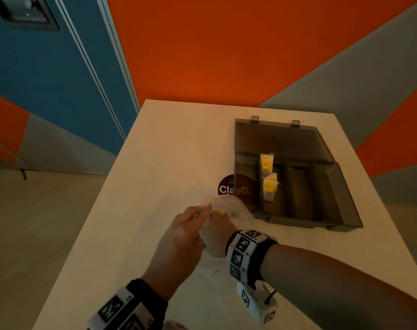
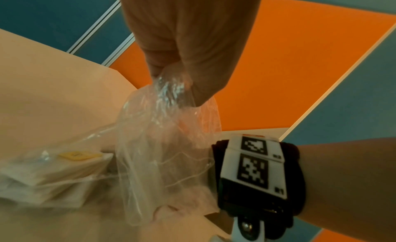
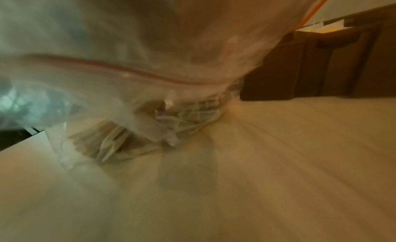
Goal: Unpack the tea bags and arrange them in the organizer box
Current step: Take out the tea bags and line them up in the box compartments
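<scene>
Left hand [image 1: 178, 236] pinches the rim of the clear zip bag [image 2: 163, 144], thumb and fingers clamped on the film, holding the mouth up. Right hand [image 1: 220, 231] is inside the bag up to the wrist; whether its fingers are together or apart, cannot tell, the film hides them.

Remaining tea bags [image 2: 64, 167] sit stacked in the bag's bottom on the white table [image 1: 169, 144], just beside the organizer box [image 1: 340, 194]. 2 tea bags [image 1: 268, 177] already lie in the box's 2nd compartment from the left; the others look bare.

My read on doing this well: keep the mouth held wide, take a few bags by their flat faces rather than the strings, which could snag, and draw straight out.

Readable writing: a purple round sticker [image 1: 226, 186] says "ClayG", partly under the box. The yellow tags' print is too small.
</scene>
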`<state>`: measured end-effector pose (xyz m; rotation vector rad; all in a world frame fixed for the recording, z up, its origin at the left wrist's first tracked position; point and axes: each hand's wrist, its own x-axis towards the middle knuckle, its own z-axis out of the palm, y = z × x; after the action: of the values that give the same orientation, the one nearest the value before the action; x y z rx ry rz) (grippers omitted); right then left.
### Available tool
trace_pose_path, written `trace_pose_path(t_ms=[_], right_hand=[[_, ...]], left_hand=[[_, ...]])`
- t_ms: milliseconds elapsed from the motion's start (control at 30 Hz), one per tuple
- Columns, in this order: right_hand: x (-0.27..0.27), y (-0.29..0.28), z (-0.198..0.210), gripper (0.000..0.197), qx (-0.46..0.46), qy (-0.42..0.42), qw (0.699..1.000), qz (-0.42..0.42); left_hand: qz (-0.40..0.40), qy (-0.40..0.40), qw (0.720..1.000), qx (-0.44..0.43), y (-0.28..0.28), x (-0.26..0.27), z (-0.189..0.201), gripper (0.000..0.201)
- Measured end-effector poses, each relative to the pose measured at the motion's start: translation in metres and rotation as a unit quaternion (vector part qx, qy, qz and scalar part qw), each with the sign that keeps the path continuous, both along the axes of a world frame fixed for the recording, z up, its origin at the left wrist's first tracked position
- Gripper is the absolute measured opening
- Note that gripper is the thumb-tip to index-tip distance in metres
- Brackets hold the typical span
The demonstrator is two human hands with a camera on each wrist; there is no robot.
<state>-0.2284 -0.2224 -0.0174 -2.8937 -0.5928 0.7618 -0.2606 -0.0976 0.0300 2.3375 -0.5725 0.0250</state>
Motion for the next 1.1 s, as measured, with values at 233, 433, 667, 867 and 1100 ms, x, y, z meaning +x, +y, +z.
trace_pose_path(t_ms=[233,433,667,867,1100], right_hand=[[0.007,-0.007,-0.019,0.052,-0.039,0.011,0.996,0.073],[0.000,-0.016,-0.020,0.053,-0.040,-0.031,0.997,0.054],[0.013,-0.021,-0.008,0.037,0.054,-0.058,0.992,0.097],[0.020,-0.032,0.033,0.027,0.245,0.018,0.966,-0.084],[0.016,-0.069,0.087,0.036,0.482,0.215,0.785,-0.325]], left_hand=[[-0.001,0.008,1.000,0.009,-0.005,0.005,-0.005,0.064],[0.014,0.013,1.000,0.002,-0.012,0.008,-0.004,0.060],[0.025,0.006,0.999,0.028,-0.011,0.019,-0.008,0.061],[0.039,-0.003,0.999,0.031,-0.007,0.031,-0.003,0.060],[0.058,0.020,0.997,0.036,0.002,0.044,0.000,0.059]])
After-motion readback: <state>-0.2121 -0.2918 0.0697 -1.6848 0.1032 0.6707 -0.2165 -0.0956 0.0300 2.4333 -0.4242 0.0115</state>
